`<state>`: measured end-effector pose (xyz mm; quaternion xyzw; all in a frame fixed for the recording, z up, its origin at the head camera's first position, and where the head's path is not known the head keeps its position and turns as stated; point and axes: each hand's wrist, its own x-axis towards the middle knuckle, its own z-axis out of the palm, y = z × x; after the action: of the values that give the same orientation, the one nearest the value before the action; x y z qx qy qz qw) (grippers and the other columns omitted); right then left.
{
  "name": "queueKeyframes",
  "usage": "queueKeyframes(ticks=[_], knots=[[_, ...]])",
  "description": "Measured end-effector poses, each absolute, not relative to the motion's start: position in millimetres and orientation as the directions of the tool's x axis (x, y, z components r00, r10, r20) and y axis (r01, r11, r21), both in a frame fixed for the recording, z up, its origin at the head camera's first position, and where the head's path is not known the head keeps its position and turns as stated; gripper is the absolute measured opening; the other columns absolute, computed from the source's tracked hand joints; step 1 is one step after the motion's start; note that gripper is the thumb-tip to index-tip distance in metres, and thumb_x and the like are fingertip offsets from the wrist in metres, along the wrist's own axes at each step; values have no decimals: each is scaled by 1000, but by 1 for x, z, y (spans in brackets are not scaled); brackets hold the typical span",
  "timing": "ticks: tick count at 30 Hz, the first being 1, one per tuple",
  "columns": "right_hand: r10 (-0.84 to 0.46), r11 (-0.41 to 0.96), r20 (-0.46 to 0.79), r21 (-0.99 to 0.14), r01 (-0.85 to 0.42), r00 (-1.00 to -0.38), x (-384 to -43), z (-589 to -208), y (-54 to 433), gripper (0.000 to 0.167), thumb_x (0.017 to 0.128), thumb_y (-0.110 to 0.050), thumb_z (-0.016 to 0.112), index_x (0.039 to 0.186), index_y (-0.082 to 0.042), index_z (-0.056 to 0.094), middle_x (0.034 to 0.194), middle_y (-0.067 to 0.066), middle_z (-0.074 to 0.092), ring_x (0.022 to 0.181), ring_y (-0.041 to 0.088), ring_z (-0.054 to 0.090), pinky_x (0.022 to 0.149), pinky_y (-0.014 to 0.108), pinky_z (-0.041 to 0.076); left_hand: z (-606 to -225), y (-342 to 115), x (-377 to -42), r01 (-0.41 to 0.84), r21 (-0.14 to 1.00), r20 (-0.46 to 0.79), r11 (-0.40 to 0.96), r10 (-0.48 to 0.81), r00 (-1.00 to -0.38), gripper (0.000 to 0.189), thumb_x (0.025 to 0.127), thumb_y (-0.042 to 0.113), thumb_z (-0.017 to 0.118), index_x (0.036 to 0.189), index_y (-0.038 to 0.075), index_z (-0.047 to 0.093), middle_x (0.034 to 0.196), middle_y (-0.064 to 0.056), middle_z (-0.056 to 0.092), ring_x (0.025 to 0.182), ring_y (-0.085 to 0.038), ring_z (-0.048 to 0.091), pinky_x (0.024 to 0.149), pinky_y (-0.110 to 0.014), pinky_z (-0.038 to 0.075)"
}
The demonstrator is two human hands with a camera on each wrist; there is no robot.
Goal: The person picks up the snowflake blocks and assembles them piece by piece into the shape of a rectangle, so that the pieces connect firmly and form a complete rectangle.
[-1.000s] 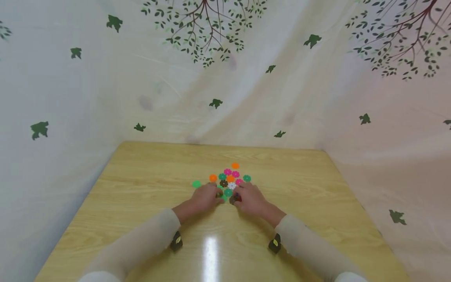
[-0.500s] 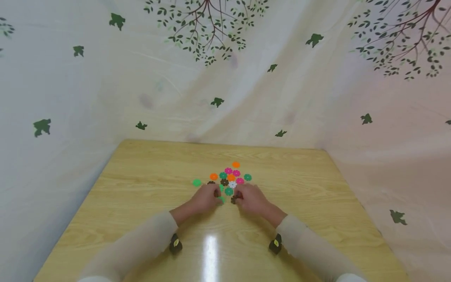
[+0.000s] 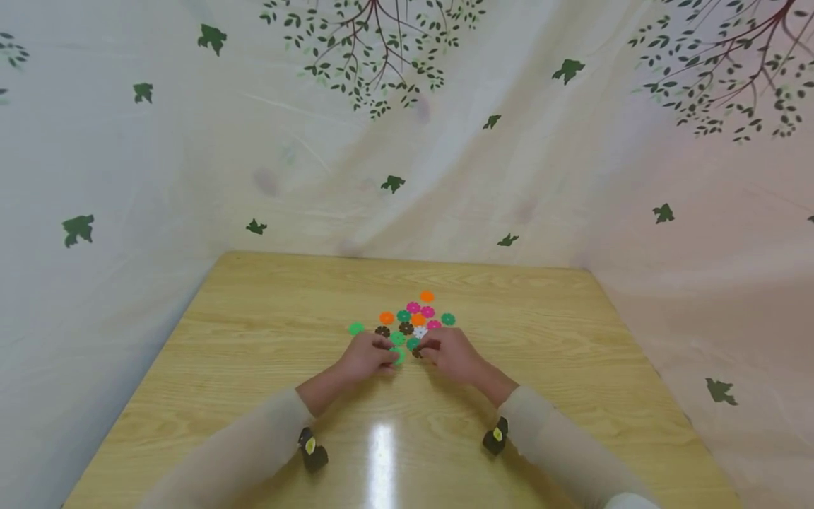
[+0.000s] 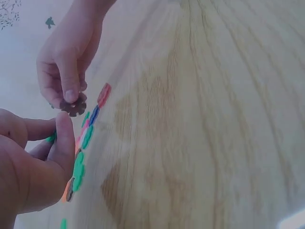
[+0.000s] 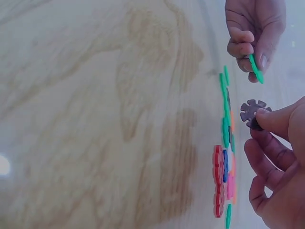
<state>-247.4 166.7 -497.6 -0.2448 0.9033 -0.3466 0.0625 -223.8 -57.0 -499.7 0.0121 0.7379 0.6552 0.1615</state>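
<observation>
While the left hand (image 3: 367, 355) pinches a green disc (image 5: 256, 69) between thumb and fingers, the right hand (image 3: 456, 351) holds a brown disc (image 5: 248, 112) in a similarly narrow grip. Both are raised above the table (image 3: 267, 311), near each other but apart, at the near side of the scattered discs (image 3: 405, 328). An orange disc (image 3: 427, 296) lies farthest, a teal disc (image 3: 448, 319) at the right, a further green disc (image 3: 356, 329) at the left.
</observation>
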Motion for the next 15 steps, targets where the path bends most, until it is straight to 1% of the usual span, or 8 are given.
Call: queueKeyframes(ticks=[3, 9, 15], knots=[[-477, 604, 76, -695, -390, -876, -248, -496, 167, 9, 96, -6, 68, 98, -11, 75, 90, -2, 68, 73, 13, 59, 64, 26, 56, -500, -55, -221, -242, 968, -251, 70, 233, -939, 29, 91, -3, 70, 115, -17, 61, 101, -23, 67, 80, -26, 71, 75, -34, 63], [-497, 565, 145, -694, -446, -855, -251, -493, 164, 8, 96, -5, 68, 96, -11, 72, 95, 1, 69, 89, 12, 65, 79, 27, 58, -500, -50, -216, -279, 960, -273, 11, 246, -930, 27, 90, -5, 69, 113, -17, 60, 96, -21, 67, 75, -21, 71, 75, -32, 63], [-528, 561, 129, -689, -459, -840, -254, -489, 161, 11, 97, -5, 66, 98, -13, 73, 97, -2, 70, 88, 12, 64, 79, 27, 58, -500, -45, -212, -299, 954, -288, -12, 238, -928, 29, 91, -5, 69, 115, -17, 60, 98, -23, 68, 78, -24, 72, 74, -32, 63]])
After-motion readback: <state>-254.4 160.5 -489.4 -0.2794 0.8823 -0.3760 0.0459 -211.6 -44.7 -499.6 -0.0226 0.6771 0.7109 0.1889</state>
